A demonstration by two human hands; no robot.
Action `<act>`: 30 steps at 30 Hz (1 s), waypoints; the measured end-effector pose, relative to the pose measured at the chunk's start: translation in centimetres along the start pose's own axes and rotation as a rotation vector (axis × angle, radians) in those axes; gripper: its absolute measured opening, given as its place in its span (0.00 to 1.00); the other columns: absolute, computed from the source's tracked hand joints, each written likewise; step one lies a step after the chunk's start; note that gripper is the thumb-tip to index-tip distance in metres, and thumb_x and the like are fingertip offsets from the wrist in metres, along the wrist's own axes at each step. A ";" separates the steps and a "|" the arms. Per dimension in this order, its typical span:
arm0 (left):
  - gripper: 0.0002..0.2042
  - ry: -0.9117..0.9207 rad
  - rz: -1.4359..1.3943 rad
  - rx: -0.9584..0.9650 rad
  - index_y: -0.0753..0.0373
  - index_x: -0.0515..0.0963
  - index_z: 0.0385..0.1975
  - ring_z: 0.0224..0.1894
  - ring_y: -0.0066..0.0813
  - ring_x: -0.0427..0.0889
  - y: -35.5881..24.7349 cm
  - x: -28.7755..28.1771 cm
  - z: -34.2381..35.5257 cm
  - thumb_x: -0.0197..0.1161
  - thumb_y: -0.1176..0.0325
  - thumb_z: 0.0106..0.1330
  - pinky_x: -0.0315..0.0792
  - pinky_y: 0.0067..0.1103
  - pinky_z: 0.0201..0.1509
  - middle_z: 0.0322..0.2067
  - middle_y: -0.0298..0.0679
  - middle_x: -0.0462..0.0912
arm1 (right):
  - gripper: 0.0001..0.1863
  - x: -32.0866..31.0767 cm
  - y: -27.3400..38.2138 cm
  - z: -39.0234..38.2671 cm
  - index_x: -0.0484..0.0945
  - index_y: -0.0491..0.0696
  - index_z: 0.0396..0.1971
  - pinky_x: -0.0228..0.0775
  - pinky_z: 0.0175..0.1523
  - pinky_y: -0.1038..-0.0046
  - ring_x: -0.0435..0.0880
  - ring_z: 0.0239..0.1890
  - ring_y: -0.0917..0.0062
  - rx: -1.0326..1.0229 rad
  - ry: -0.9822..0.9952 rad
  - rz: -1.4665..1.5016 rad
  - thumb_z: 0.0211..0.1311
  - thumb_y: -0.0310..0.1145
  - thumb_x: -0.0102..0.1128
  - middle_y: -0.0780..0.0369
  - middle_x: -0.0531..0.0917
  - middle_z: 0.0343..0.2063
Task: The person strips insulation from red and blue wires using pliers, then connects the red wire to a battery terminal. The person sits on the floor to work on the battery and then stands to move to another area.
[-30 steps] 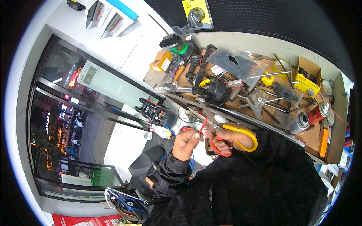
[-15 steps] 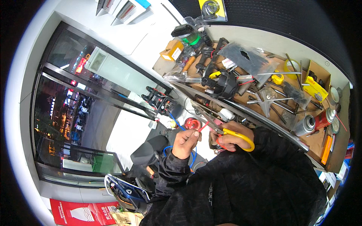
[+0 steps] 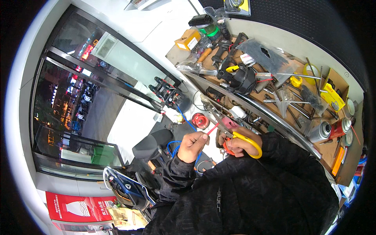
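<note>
Low in the middle, my left hand (image 3: 190,146) pinches a thin red strip or tube (image 3: 212,129) between thumb and forefinger, pointing up and right. Just right of it, my right hand (image 3: 243,139) is wrapped round scissors with a yellow handle (image 3: 255,147) and an orange-red one (image 3: 229,149). The long metal blades (image 3: 218,120) reach up and left beside the red piece; whether they touch it is unclear. Both forearms are in black sleeves.
A cluttered workbench (image 3: 329,152) holds metal rods, spray cans (image 3: 340,128), a yellow box (image 3: 333,96) and tools. Beyond my hands stand a pump-like machine (image 3: 172,96) with blue hose, a red round object (image 3: 200,120) and a black seat (image 3: 149,145). A glass door (image 3: 74,109) is left.
The surroundings have shifted in view, the bench upward and rightward, uncovering more red poster at bottom left. The scissors' orange-red handle has risen closer to the yellow one. Both hands keep their holds.
</note>
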State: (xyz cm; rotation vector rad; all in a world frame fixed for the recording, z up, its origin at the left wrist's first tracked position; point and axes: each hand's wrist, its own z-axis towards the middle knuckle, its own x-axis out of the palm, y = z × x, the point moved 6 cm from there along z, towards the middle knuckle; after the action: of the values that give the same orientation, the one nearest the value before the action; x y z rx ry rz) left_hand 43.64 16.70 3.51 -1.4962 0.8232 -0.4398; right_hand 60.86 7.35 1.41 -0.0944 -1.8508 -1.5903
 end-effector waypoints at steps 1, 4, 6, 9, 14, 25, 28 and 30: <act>0.18 0.001 -0.016 -0.013 0.67 0.79 0.29 0.21 0.11 0.59 0.2 0.1 -0.2 0.55 0.61 0.80 0.52 0.18 0.25 0.17 0.23 0.65 | 0.12 0.1 -0.2 -0.1 0.71 0.42 0.49 0.56 0.25 0.79 0.63 0.19 0.87 0.010 0.007 0.003 0.73 0.34 0.51 0.70 0.67 0.20; 0.18 -0.007 -0.026 -0.021 0.67 0.79 0.30 0.20 0.10 0.58 0.8 0.4 -0.8 0.55 0.61 0.80 0.52 0.18 0.25 0.16 0.23 0.65 | 0.12 0.3 -0.9 -0.4 0.71 0.43 0.49 0.56 0.24 0.80 0.63 0.19 0.88 0.035 0.003 -0.017 0.73 0.34 0.51 0.70 0.66 0.20; 0.17 -0.015 -0.044 -0.005 0.67 0.79 0.29 0.21 0.10 0.58 1.1 0.6 -1.2 0.56 0.61 0.80 0.52 0.18 0.25 0.16 0.23 0.64 | 0.12 0.5 -1.2 -0.5 0.71 0.44 0.48 0.55 0.24 0.81 0.62 0.19 0.88 0.026 0.010 -0.030 0.73 0.35 0.51 0.70 0.66 0.20; 0.18 -0.020 -0.023 0.006 0.67 0.79 0.29 0.20 0.11 0.58 1.4 1.1 -1.5 0.56 0.61 0.80 0.52 0.18 0.24 0.16 0.23 0.65 | 0.12 0.2 -2.5 -0.1 0.72 0.45 0.48 0.53 0.22 0.81 0.61 0.17 0.89 0.227 -0.039 0.197 0.75 0.37 0.51 0.72 0.65 0.20; 0.19 -0.051 -0.270 0.022 0.68 0.75 0.26 0.16 0.14 0.59 1.3 1.3 -1.9 0.54 0.62 0.80 0.50 0.19 0.20 0.16 0.29 0.67 | 0.14 1.1 -1.2 -1.1 0.73 0.46 0.49 0.55 0.20 0.81 0.61 0.15 0.90 0.043 0.018 -0.045 0.77 0.41 0.54 0.73 0.67 0.19; 0.18 -0.089 -0.700 0.011 0.66 0.72 0.28 0.18 0.17 0.55 3.1 0.0 -2.2 0.54 0.59 0.77 0.48 0.21 0.20 0.18 0.26 0.56 | 0.26 -8.3 -3.1 -0.8 0.80 0.44 0.51 0.76 0.49 0.67 0.86 0.42 0.62 0.117 -0.328 -1.066 0.67 0.52 0.66 0.52 0.87 0.39; 0.16 -0.069 -0.708 0.037 0.69 0.75 0.36 0.16 0.16 0.52 3.5 0.2 -2.4 0.52 0.61 0.80 0.47 0.19 0.20 0.17 0.26 0.56 | 0.29 -11.7 -7.8 -0.9 0.81 0.44 0.50 0.76 0.49 0.63 0.87 0.43 0.59 0.159 -0.359 -1.083 0.66 0.57 0.66 0.51 0.87 0.39; 0.14 -0.156 -0.643 0.020 0.69 0.75 0.44 0.16 0.15 0.53 4.3 0.1 -2.8 0.51 0.61 0.81 0.48 0.19 0.20 0.17 0.25 0.57 | 0.33 -14.8 -10.7 -0.9 0.81 0.45 0.50 0.77 0.48 0.62 0.87 0.43 0.57 0.317 -0.380 -1.140 0.64 0.62 0.64 0.52 0.87 0.39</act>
State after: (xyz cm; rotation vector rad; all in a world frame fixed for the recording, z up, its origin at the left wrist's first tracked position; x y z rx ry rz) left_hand 40.75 15.02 -0.36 -1.7378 0.1951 -0.7872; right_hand 67.46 9.30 -15.54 1.0340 -2.6503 -2.0083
